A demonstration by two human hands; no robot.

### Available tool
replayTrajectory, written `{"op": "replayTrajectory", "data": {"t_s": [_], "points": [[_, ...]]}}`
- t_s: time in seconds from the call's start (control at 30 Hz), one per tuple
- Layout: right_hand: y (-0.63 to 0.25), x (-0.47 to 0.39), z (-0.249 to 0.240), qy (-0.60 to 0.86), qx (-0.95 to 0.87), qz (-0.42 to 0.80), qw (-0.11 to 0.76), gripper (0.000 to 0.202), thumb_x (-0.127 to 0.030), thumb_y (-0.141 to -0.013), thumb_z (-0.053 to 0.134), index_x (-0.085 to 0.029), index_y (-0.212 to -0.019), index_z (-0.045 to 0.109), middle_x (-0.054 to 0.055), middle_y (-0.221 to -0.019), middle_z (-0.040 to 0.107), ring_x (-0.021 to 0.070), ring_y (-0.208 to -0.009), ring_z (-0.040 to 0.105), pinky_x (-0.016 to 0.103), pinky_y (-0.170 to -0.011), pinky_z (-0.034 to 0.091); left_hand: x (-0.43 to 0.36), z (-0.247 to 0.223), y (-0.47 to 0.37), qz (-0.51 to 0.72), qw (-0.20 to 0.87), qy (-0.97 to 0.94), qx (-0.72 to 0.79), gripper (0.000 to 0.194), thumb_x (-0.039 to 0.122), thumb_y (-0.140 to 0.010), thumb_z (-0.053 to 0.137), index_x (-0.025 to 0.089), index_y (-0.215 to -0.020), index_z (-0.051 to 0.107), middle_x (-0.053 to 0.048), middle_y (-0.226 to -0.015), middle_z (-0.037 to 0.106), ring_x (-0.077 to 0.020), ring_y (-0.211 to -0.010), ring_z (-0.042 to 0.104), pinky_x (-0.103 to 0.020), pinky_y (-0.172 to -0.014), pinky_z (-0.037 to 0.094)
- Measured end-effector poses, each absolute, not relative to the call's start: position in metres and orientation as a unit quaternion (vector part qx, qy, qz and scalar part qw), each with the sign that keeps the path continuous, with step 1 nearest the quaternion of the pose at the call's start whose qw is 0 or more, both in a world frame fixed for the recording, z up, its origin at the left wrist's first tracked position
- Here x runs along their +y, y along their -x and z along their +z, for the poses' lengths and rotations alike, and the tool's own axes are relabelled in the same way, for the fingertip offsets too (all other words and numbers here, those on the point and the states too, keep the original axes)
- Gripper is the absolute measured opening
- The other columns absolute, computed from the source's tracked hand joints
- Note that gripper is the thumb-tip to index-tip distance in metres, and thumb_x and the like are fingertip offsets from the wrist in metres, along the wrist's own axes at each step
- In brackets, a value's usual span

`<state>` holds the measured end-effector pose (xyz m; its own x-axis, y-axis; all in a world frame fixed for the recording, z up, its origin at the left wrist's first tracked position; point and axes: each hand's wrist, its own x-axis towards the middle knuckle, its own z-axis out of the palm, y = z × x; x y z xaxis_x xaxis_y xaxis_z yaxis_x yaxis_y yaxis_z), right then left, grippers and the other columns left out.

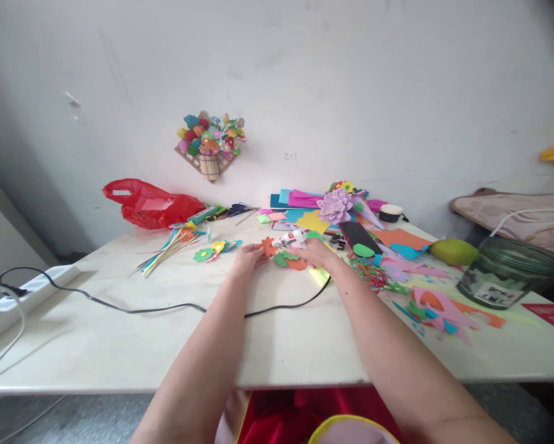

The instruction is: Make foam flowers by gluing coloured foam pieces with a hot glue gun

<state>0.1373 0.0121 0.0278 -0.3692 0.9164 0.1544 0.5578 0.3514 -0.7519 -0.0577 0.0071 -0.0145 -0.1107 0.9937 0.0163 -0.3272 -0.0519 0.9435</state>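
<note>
My left hand (249, 256) pinches an orange paper flower (268, 247) by its edge, close above the table. In my right hand (317, 253) is a white glue gun (290, 238), its nozzle pointing left at the flower; a black cord (299, 306) trails from it. Between and just below my hands lie a green flower cutout (285, 259) and an orange one (297, 264). A yellow-green piece (320, 276) lies under my right wrist. To the left of my left hand are several finished-looking layered flowers (204, 254). My right fingers are partly hidden by the glue gun.
The cord runs left across the table to a white power strip (40, 287). A red plastic bag (154, 206) and thin sticks (166, 253) are at back left. Coloured sheets (299, 219), paper scraps (443, 308), a green fruit (455, 251) and a glass jar (503, 271) occupy the right.
</note>
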Motion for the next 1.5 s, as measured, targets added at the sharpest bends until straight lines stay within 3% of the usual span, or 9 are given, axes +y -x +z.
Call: {"op": "replayTrajectory", "data": {"t_s": [0.27,0.63,0.83,1.5], "points": [[-0.1364,0.0125,0.0278,0.459,-0.793,0.263,0.304,0.028,-0.042,-0.067,0.056,-0.015,-0.068,0.061,0.000,-0.050,0.053,0.0095,-0.045,0.047,0.018,-0.042,0.035,0.0067,-0.0143,0.0582,0.603,0.545,-0.400,0.424,0.010,0.013,-0.064,0.063,0.010,-0.072,0.057,-0.006,-0.068,0.065,-0.0149,-0.064,0.062,-0.026,-0.062,0.050],[-0.1378,0.0136,0.0273,0.471,-0.777,0.303,0.288,0.035,-0.047,-0.066,0.055,-0.015,-0.077,0.061,-0.002,-0.049,0.051,0.0063,-0.035,0.038,0.017,-0.031,0.029,0.0061,-0.0133,0.0585,0.604,0.553,-0.396,0.415,0.009,0.012,-0.066,0.059,0.010,-0.075,0.059,-0.008,-0.072,0.066,-0.0154,-0.065,0.062,-0.028,-0.064,0.050],[-0.1379,0.0100,0.0306,0.449,-0.771,0.324,0.315,0.036,-0.049,-0.067,0.053,-0.014,-0.069,0.058,-0.003,-0.044,0.045,0.0056,-0.032,0.036,0.018,-0.032,0.031,0.0047,-0.0118,0.0588,0.612,0.562,-0.389,0.398,0.006,0.010,-0.069,0.056,0.010,-0.073,0.060,-0.007,-0.069,0.065,-0.0136,-0.062,0.062,-0.027,-0.065,0.051],[-0.1410,0.0115,0.0323,0.411,-0.762,0.344,0.364,0.035,-0.047,-0.067,0.053,-0.013,-0.060,0.053,-0.002,-0.043,0.049,0.0057,-0.030,0.036,0.019,-0.033,0.030,0.0043,-0.0101,0.0603,0.622,0.574,-0.402,0.348,0.013,0.015,-0.069,0.058,0.010,-0.081,0.057,-0.007,-0.078,0.064,-0.0118,-0.068,0.061,-0.026,-0.069,0.051]]}}
